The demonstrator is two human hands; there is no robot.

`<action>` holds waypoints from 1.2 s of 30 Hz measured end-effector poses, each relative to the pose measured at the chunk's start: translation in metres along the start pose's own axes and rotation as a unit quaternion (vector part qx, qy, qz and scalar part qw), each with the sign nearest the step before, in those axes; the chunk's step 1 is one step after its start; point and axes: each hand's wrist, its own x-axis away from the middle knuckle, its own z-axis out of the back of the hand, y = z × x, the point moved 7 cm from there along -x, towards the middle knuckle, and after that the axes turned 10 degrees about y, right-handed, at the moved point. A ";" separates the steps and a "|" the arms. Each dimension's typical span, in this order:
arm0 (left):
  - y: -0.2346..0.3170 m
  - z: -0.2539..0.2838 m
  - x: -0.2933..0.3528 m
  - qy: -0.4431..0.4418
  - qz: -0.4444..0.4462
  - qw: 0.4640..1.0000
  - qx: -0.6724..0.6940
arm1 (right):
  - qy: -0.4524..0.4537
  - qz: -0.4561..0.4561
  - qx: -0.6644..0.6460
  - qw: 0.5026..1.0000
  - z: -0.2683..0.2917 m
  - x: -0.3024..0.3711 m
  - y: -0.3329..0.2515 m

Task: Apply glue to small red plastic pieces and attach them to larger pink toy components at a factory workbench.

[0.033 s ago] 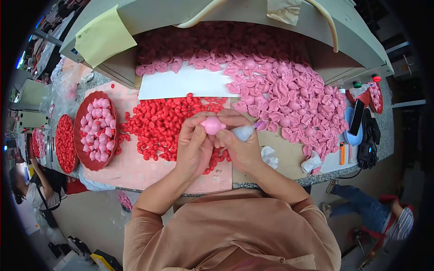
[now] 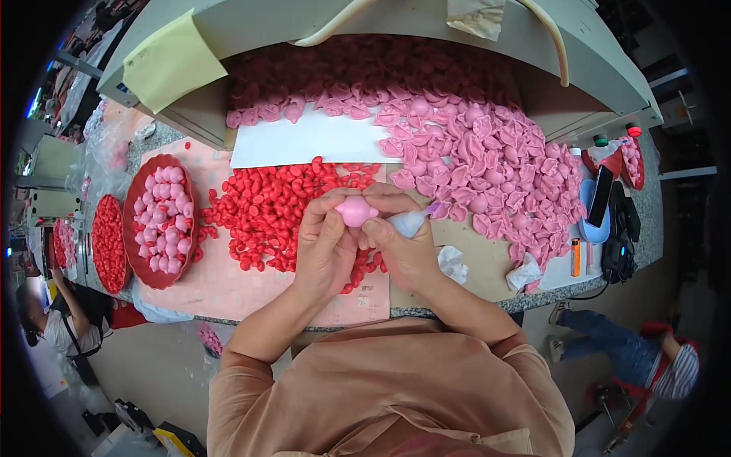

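My left hand [image 2: 324, 240] is closed, its thumb and fingertips pinching a smooth pink rounded piece [image 2: 355, 211] with small knobs at its sides. From the other side, the fingertips of my right hand [image 2: 403, 255] meet the same piece. Tucked in that right hand is a small translucent squeeze bottle [image 2: 409, 223], its purple tip pointing away to the right. Under and behind my hands lies a pile of small glossy red pieces [image 2: 266, 209]. A heap of pink petal-like shells [image 2: 495, 167] spreads beyond them to the right.
At left stand a red scalloped tray [image 2: 158, 281] of joined pink and red pieces and a tray of red pieces [image 2: 109, 244]. Crumpled tissues [image 2: 452, 263] lie near my right forearm. A phone [image 2: 601, 196] rests in a blue dish [image 2: 592, 233] at right. A grey hood [image 2: 426, 23] overhangs the back.
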 end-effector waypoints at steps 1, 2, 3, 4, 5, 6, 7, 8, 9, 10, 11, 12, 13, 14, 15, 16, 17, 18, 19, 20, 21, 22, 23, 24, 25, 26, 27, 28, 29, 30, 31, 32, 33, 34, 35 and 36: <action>-0.002 0.001 0.000 0.000 0.009 1.000 0.003 | 0.005 -0.009 0.002 1.000 -0.002 0.002 0.000; -0.004 0.002 -0.004 0.020 -0.029 0.998 -0.051 | 0.018 -0.010 0.007 1.000 0.000 -0.001 -0.003; -0.001 0.004 -0.003 0.038 -0.031 0.996 -0.070 | 0.004 -0.010 0.021 1.000 -0.002 -0.003 0.000; -0.001 0.006 -0.004 0.049 -0.026 0.995 -0.087 | -0.002 -0.005 0.037 0.999 0.001 -0.006 0.003; 0.002 0.008 -0.004 0.055 -0.036 0.992 -0.103 | -0.008 -0.015 0.016 1.000 -0.001 -0.008 0.006; 0.002 0.006 -0.004 0.056 -0.044 0.990 -0.119 | -0.012 -0.020 -0.007 1.000 -0.002 -0.008 0.006; 0.003 0.004 -0.003 0.058 -0.036 0.991 -0.116 | -0.013 0.011 0.016 1.000 -0.003 -0.008 0.002; 0.002 0.001 -0.003 0.060 -0.029 0.991 -0.115 | -0.015 0.041 0.038 0.998 -0.003 -0.007 -0.003; -0.001 0.000 -0.004 0.077 -0.031 0.990 -0.111 | -0.021 0.025 0.045 0.998 -0.004 -0.007 -0.008; -0.004 0.000 -0.007 0.074 -0.032 0.989 -0.120 | -0.003 -0.013 0.028 1.000 -0.002 -0.007 -0.010; -0.005 0.001 -0.009 0.071 -0.036 0.988 -0.130 | 0.014 -0.052 0.008 0.999 0.000 -0.007 -0.009; -0.007 0.005 -0.007 0.070 -0.042 0.989 -0.124 | 0.005 -0.072 -0.020 0.997 -0.001 -0.005 -0.010; -0.007 0.001 -0.008 0.053 -0.046 0.988 -0.138 | -0.003 -0.049 0.000 0.999 0.001 -0.007 -0.013; -0.007 -0.005 -0.008 0.042 -0.052 0.986 -0.151 | -0.013 -0.032 0.022 0.999 0.003 -0.008 -0.011; -0.008 -0.018 -0.003 0.087 -0.074 0.979 -0.166 | -0.009 0.032 0.039 0.999 0.004 -0.009 -0.015; -0.012 -0.019 -0.004 0.084 -0.076 0.980 -0.165 | -0.003 0.041 0.033 0.999 0.008 -0.007 -0.013; -0.010 -0.015 -0.004 0.081 -0.081 0.980 -0.165 | -0.001 0.049 0.026 0.998 0.008 -0.006 -0.014; -0.011 -0.016 -0.006 0.028 -0.055 0.986 -0.157 | 0.006 0.052 0.019 0.998 0.009 -0.007 -0.014; -0.016 -0.014 -0.009 0.047 -0.061 0.985 -0.153 | 0.014 0.061 0.029 0.998 0.011 -0.006 -0.015; -0.018 -0.017 -0.013 0.066 -0.068 0.984 -0.150 | 0.030 0.064 0.013 0.997 0.011 -0.009 -0.017; -0.021 -0.017 -0.014 0.079 -0.069 0.983 -0.152 | 0.046 0.069 -0.003 0.997 0.013 -0.010 -0.020; -0.023 -0.020 -0.017 0.068 -0.057 0.985 -0.147 | 0.055 0.044 -0.011 0.997 0.014 -0.009 -0.019; -0.024 -0.018 -0.016 0.061 -0.049 0.987 -0.143 | 0.030 0.026 -0.007 0.999 0.009 -0.010 -0.016; -0.026 -0.007 -0.014 0.092 -0.040 0.987 -0.124 | 0.007 0.006 -0.008 1.000 0.001 -0.006 -0.011; -0.032 0.003 -0.004 0.144 0.010 0.989 -0.041 | -0.052 0.170 0.072 0.982 -0.013 0.001 -0.028; -0.038 0.010 0.007 0.199 0.057 0.978 0.039 | -0.048 0.166 0.068 0.983 -0.015 0.004 -0.030; -0.039 0.013 0.011 0.206 0.054 0.976 0.031 | -0.063 0.166 0.086 0.980 -0.020 0.006 -0.031; -0.043 0.011 0.013 0.173 0.050 0.983 -0.040 | -0.084 0.163 0.098 0.978 -0.026 0.008 -0.030; -0.043 0.017 0.015 0.150 0.039 0.981 -0.113 | -0.048 0.079 0.112 0.989 -0.021 0.005 -0.034; -0.033 0.014 0.006 0.129 0.019 0.973 -0.190 | -0.019 0.029 0.144 0.989 -0.006 -0.004 -0.026; -0.037 0.010 0.001 0.161 0.005 0.975 -0.154 | 0.021 0.056 0.061 0.996 0.005 -0.010 -0.032; -0.040 0.015 -0.010 0.115 -0.019 0.974 -0.193 | 0.056 -0.047 0.071 0.995 0.015 -0.018 -0.027; -0.040 -0.015 -0.011 0.082 -0.057 0.980 -0.170 | 0.044 -0.105 0.034 0.993 0.027 -0.021 -0.017; -0.042 -0.011 -0.012 0.109 -0.061 0.963 -0.238 | 0.051 -0.057 -0.028 0.997 0.025 -0.020 -0.025; -0.044 -0.020 -0.013 0.107 -0.064 0.973 -0.196 | 0.052 -0.056 -0.052 0.996 0.024 -0.018 -0.026; -0.044 -0.016 -0.010 0.070 -0.034 0.979 -0.190 | 0.061 -0.055 -0.075 0.994 0.023 -0.015 -0.024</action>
